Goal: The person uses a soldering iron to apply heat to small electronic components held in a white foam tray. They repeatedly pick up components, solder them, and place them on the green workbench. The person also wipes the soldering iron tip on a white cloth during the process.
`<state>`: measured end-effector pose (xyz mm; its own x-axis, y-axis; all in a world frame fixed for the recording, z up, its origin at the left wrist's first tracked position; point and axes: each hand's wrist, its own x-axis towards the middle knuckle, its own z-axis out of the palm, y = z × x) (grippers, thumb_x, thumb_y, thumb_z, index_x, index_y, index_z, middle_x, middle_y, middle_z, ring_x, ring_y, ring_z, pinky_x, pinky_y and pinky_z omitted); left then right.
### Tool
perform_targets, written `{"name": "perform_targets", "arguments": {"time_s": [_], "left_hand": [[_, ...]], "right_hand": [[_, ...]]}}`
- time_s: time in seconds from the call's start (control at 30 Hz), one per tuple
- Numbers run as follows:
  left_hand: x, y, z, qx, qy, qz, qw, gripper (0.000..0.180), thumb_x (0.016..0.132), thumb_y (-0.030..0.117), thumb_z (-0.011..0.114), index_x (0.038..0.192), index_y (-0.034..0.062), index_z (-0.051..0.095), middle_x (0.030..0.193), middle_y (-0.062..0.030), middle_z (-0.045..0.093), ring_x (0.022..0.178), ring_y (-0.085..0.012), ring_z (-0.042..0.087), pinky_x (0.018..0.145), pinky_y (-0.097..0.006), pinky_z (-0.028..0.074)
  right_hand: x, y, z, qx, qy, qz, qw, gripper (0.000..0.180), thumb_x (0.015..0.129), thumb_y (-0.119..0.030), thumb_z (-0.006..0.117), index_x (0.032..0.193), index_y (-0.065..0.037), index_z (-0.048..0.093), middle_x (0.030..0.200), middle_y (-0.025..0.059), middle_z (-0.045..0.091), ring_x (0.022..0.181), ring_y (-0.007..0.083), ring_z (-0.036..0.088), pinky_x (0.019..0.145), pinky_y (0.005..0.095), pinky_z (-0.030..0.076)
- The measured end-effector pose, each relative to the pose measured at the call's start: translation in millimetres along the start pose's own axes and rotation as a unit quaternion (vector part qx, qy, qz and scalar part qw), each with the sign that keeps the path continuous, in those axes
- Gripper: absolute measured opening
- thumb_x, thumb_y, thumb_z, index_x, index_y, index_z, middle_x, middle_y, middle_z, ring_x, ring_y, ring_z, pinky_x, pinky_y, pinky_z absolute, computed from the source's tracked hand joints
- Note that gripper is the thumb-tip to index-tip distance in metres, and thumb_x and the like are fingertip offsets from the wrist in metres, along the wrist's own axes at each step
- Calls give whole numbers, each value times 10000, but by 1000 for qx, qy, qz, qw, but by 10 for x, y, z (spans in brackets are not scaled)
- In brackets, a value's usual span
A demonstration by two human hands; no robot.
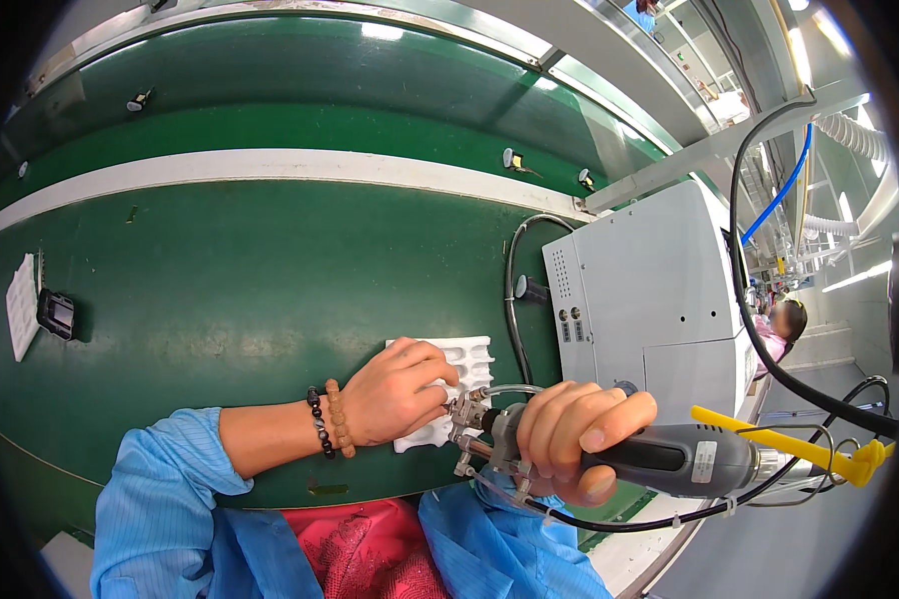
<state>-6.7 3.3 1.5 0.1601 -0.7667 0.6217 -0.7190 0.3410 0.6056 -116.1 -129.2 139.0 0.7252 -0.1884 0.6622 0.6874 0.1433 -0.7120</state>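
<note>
My right hand [579, 439] is wrapped round a grey and black electric screwdriver [689, 460], held nearly level. Its metal nose [469, 413], fitted with thin tubes, points left toward my left hand [400, 392]. Those left fingers are bent and closed above a white moulded fixture [466, 351] with scalloped edges, close by the screwdriver's tip. Whatever they grip is hidden behind the fingers and the nose. The fixture lies on the green work surface [250, 290], partly covered by my left hand and the tool.
A light grey machine box [649, 290] stands on the right, with a black cable [512, 299] looping beside it. A yellow strap [769, 436] hangs at the tool's rear. Small parts [512, 160] sit on the green belt beyond a white rail [300, 165]. Far left is a black holder [56, 313].
</note>
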Motion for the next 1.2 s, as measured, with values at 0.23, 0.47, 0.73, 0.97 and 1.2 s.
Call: {"name": "perform_targets", "arguments": {"time_s": [0.23, 0.47, 0.73, 0.97, 1.2], "left_hand": [[185, 109, -292, -26, -19, -3, 999, 269, 721, 201, 799, 885, 57, 642, 1087, -81, 631, 1033, -295, 582, 896, -431, 457], [749, -453, -802, 66, 4, 4, 998, 280, 794, 224, 780, 958, 48, 637, 1058, -120, 638, 1009, -323, 593, 877, -432, 479], [1873, -2130, -523, 220, -59, -140, 963, 346, 885, 283, 689, 1125, 44, 622, 1162, -150, 633, 1128, -335, 570, 995, -412, 460], [2386, -2577, -103, 208, -170, -118, 956, 351, 879, 282, 691, 1131, 46, 625, 1134, -138, 644, 1132, -329, 566, 984, -411, 463], [2295, -2587, -114, 209, -156, -116, 958, 211, 956, 194, 586, 1100, 40, 600, 994, -167, 666, 975, -372, 611, 867, -451, 485]], "right_hand": [[-45, -108, -36, -2, 21, -24, 999, 335, 863, -154, 771, 968, 40, 520, 595, 79, 567, 458, 182, 551, 439, 323, 485], [-80, -332, -251, -25, 3, -17, 1000, 380, 849, -203, 797, 956, 37, 523, 595, 70, 565, 460, 191, 560, 438, 312, 485], [-41, -438, -361, -48, -17, -8, 999, 398, 899, -322, 734, 951, -43, 456, 586, 28, 548, 429, 139, 545, 413, 274, 495], [-57, -543, -517, -19, 4, -9, 1000, 307, 887, -179, 741, 903, 8, 498, 589, 87, 566, 452, 199, 571, 439, 308, 506], [-96, -477, -494, -14, 18, -29, 999, 307, 892, -187, 736, 904, 11, 502, 590, 88, 565, 455, 199, 571, 436, 307, 503]]}}
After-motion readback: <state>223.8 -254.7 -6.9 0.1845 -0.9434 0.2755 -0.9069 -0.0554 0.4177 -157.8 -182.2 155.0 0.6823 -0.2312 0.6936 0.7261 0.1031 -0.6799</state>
